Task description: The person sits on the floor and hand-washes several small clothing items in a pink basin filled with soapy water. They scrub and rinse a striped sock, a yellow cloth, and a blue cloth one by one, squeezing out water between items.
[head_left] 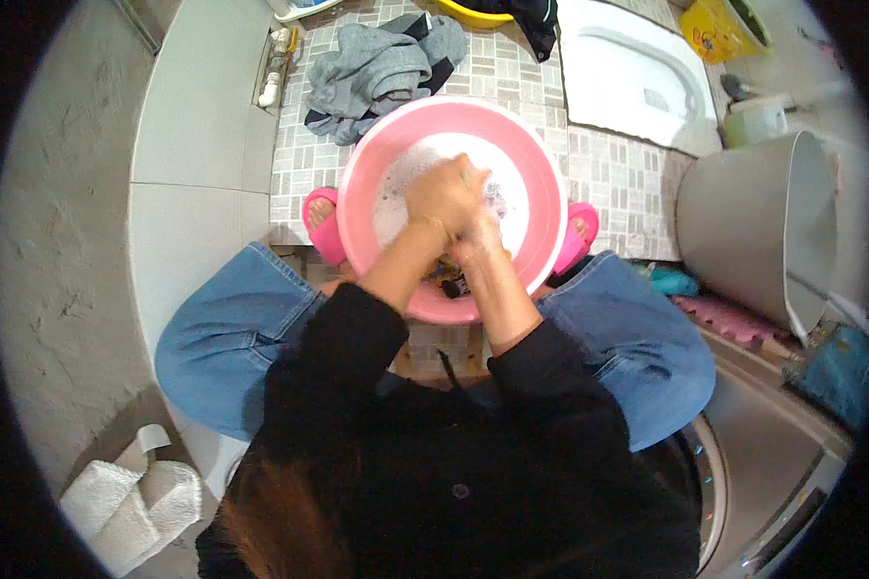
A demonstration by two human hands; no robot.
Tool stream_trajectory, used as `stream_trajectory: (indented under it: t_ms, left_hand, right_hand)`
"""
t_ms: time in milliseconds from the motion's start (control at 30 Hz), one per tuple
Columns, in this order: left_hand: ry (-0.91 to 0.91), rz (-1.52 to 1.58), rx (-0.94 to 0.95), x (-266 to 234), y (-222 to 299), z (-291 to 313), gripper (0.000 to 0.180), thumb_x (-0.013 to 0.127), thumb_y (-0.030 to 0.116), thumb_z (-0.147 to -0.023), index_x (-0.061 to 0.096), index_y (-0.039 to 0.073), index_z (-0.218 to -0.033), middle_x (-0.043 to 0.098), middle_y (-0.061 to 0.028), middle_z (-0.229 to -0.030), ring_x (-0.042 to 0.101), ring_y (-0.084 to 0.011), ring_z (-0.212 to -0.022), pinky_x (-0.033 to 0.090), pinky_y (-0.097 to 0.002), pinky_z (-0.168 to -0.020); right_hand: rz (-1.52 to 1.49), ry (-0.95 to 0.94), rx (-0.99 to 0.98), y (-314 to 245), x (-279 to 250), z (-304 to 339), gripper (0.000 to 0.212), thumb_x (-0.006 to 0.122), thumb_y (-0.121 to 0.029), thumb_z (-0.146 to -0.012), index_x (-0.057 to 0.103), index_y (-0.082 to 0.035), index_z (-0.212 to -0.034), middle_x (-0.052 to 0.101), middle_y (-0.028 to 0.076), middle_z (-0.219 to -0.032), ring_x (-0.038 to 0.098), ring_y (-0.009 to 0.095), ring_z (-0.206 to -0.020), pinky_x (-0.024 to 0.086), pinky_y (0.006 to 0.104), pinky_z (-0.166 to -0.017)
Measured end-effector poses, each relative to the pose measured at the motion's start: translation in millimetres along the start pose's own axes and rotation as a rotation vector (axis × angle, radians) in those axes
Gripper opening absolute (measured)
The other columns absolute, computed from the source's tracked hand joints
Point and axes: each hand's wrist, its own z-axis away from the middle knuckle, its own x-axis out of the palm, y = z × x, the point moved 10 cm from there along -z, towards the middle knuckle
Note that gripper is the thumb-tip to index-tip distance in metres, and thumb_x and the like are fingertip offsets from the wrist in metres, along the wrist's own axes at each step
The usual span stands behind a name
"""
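Note:
A round pink basin (354,207) stands between my feet, with white suds (512,227) and water in it. Over the suds my left hand (441,196) is closed, with its back toward me. Against it presses my right hand (477,230), also closed; the two overlap. Whatever lies between the fingers is hidden. A dark cloth with yellowish patches (446,277) shows in the basin under my wrists. Just right of my hands, something greyish (495,199) pokes through the foam; its kind is unclear.
Grey and black clothes (372,77) lie heaped on the tiles behind the basin. Far right are a white squat toilet (637,77) and a yellow bucket (719,34). A tall grey bin (743,227) stands at right. A white towel (130,507) hangs lower left.

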Motion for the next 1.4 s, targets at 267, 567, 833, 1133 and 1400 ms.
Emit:
stream_trajectory:
  t_ms: [267,567,833,1133,1400]
  left_hand:
    - [-0.041,0.108,-0.072,3.7,-2.1,-1.1,0.034,0.058,0.037,-0.079,0.058,0.003,-0.073,0.060,-0.0206,-0.079,0.057,-0.0372,-0.074,0.044,-0.0451,-0.065]
    - [0.008,0.025,-0.014,15.8,6.1,28.0,0.035,0.052,0.037,-0.082,0.060,0.003,-0.077,0.060,-0.0235,-0.078,0.058,-0.0402,-0.072,0.045,-0.0464,-0.066]
    - [0.140,0.129,0.090,-0.8,14.8,30.9,0.031,0.052,0.028,-0.081,0.061,0.001,-0.068,0.058,-0.0242,-0.069,0.058,-0.0393,-0.066,0.046,-0.0417,-0.061]
    - [0.091,0.224,-0.036,-3.3,10.5,32.7,0.028,0.054,0.026,-0.079,0.062,0.000,-0.073,0.059,-0.0237,-0.069,0.058,-0.0375,-0.063,0.045,-0.0422,-0.059]
    - [0.184,0.115,-0.187,-30.5,-75.8,-9.0,0.030,0.051,0.032,-0.083,0.062,0.004,-0.080,0.059,-0.0209,-0.073,0.058,-0.0352,-0.068,0.045,-0.0424,-0.063]
  right_hand:
    - [-0.275,-0.491,-0.042,2.8,-5.0,-6.6,0.042,0.048,-0.039,-0.089,0.051,-0.004,-0.112,0.057,0.010,-0.104,0.056,0.023,-0.090,0.048,0.0386,-0.076]
    - [-0.199,-0.272,-0.065,17.6,-35.9,-23.3,0.031,0.046,-0.037,-0.090,0.057,-0.008,-0.095,0.057,0.005,-0.088,0.055,0.019,-0.075,0.047,0.0327,-0.060]
    - [-0.046,-0.091,0.026,14.3,-31.0,-14.3,0.028,0.047,-0.034,-0.089,0.056,-0.007,-0.094,0.055,0.005,-0.078,0.054,0.019,-0.068,0.046,0.0341,-0.055]
    - [0.013,-0.169,0.050,3.3,-28.3,-4.2,0.029,0.044,-0.029,-0.090,0.055,-0.007,-0.105,0.059,0.008,-0.097,0.057,0.023,-0.085,0.048,0.0349,-0.065]
    - [0.444,0.088,0.095,3.9,-0.6,24.5,0.032,0.049,-0.044,-0.088,0.054,-0.012,-0.085,0.053,0.002,-0.073,0.049,0.014,-0.064,0.040,0.0289,-0.051]
